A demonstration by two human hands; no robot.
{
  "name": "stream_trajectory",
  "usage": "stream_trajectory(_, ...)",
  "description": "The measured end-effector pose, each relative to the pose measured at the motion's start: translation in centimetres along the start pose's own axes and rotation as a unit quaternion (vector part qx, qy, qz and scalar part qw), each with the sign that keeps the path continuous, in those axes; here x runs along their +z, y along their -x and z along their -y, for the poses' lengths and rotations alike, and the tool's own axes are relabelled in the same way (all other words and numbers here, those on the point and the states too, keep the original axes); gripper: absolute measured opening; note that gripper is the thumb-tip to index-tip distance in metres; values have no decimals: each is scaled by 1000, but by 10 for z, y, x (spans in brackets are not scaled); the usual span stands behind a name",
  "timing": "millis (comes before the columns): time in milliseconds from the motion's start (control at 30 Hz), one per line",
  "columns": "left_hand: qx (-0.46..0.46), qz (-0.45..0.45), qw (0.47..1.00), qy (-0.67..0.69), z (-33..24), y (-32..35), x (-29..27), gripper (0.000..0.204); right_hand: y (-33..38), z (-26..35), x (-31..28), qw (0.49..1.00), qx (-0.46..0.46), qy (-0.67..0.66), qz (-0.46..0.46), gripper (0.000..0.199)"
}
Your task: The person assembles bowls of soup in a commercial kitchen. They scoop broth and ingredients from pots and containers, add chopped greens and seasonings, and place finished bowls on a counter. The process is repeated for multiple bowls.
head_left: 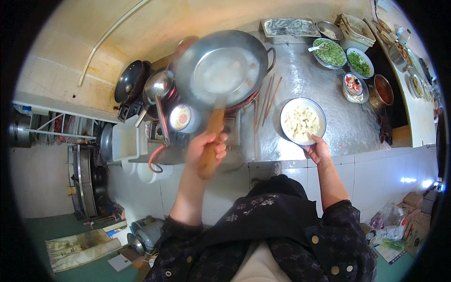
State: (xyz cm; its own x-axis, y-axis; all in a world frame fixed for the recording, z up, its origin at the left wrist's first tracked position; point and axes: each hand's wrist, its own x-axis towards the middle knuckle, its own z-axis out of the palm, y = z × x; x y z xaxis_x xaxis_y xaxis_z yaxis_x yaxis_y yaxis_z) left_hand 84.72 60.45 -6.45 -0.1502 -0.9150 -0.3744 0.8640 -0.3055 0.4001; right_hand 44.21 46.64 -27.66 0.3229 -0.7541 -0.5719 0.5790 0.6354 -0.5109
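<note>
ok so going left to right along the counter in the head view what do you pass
Black lidded pan → ladle → wok, its wooden handle gripped by the left hand → chopsticks → bowl of pale cubes, its rim held by the right hand → small patterned bowl → pot of red sauce.

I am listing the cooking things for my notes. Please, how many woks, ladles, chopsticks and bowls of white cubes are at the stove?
Woks: 2, the wok held by the left hand and a black wok by the wall
Ladles: 1, the ladle
Chopsticks: about 4, the chopsticks
Bowls of white cubes: 1, the bowl touched by the right hand
Total: about 8
</note>
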Motion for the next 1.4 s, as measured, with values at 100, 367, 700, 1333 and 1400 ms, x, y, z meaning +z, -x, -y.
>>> stream_trajectory(100,-8,-58,998,26,-2,2,7,48,-9,0,1,1000,-6,-5,-20,47)
stream_trajectory(367,78,-358,927,-77,85,-29,-37,50,-48,39,-3,1000,13,-20,14,41)
stream_trajectory(700,250,-173,568,-765,120,-377,91,47,-147,136,10,994,42,-24,103,52)
stream_trajectory(1333,286,-240,300,-878,2,-623,136,24,-311,201,182,996,-14,-82,45,43)
stream_trajectory(1400,248,-236,308,-888,-2,-624,145,24,-362,198,198,982,40,-185,27,62)
